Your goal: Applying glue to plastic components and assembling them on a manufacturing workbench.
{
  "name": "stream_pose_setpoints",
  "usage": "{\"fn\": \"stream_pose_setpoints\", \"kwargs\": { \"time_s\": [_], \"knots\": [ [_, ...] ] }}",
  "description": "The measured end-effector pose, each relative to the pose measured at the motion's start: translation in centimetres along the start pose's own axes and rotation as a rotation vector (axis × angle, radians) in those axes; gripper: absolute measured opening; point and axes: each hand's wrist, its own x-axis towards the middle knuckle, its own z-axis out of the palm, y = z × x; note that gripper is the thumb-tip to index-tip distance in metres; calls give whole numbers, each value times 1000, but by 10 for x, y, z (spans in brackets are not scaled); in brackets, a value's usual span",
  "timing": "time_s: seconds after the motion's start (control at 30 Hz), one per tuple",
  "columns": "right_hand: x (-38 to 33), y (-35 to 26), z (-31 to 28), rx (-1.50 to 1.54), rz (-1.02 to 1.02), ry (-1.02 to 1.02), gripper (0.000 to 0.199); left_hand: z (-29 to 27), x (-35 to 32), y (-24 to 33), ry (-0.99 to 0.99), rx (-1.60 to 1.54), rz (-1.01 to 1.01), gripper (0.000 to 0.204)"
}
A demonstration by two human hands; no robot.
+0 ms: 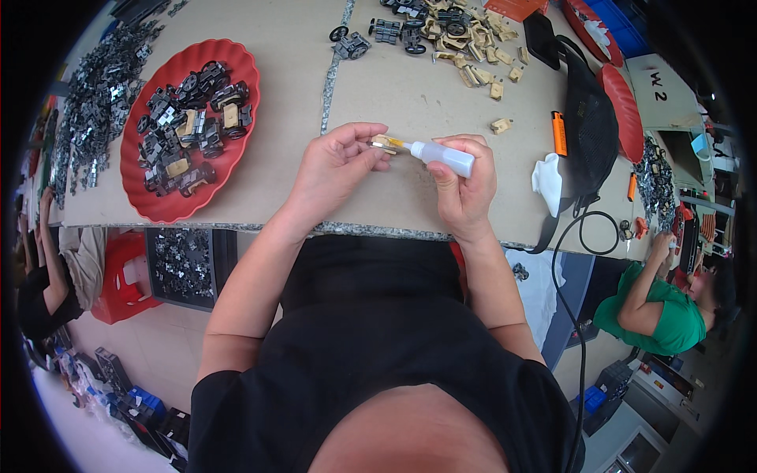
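Left hand (335, 169) pinching a small tan part (385, 144) between thumb and fingertips, just above the near edge of the table (410, 94). Right hand (465, 185) closed around a white squeeze bottle (445, 156), tilted left, yellow nozzle (397, 143) touching the tan part. Both hands close together at mid-table, forearms entering from the near side over a black shirt (371, 331). Far left, a red tray (185, 130) loaded with dark wheeled assemblies, some with tan pieces fitted. Farther left, a heap of grey metal parts (98, 94). At the far edge, a pile of loose tan parts (469, 43) beside a few dark wheeled units (394, 31); one stray tan piece (500, 124) right of the hands. To the right, a black bag (587, 130), an orange tool (559, 132) lying against it, a white cloth (548, 177) just near of that. At far right, another person in a green shirt (654, 311) seated below table level.
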Motion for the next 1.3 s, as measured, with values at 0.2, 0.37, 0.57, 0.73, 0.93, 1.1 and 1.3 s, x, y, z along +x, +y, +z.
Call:
{"fn": "stream_pose_setpoints", "kwargs": {
  "time_s": [0.2, 0.37, 0.57, 0.73, 0.93, 1.1, 1.3],
  "knots": [
    [-1, 0, -1, -16, 15, -1, 31, 0, 0, 0, 4, 5, 0, 27],
    [-1, -1, -1, -10, 27, 4, 29, -1, 0, 1, 3, -7, 0, 27],
    [1, -1, -3, -29, 10, -5, 29, -1, 0, 0, 18, 1, -5, 27],
    [0, -1, -3, -21, 31, -6, 28, 0, 0, 3, 27, 0, -11, 27],
    [0, 1, -3, -22, -8, -7, 29, -1, 0, 3, 30, 11, -5, 28],
    [-2, 0, -4, 82, 54, 25, 25, -1, 1, 2, 25, -25, 2, 27],
    [15, -4, -19, 738, 520, 327, 24, 0, 1, 2, 34, -50, 23, 25]
  ]
}}
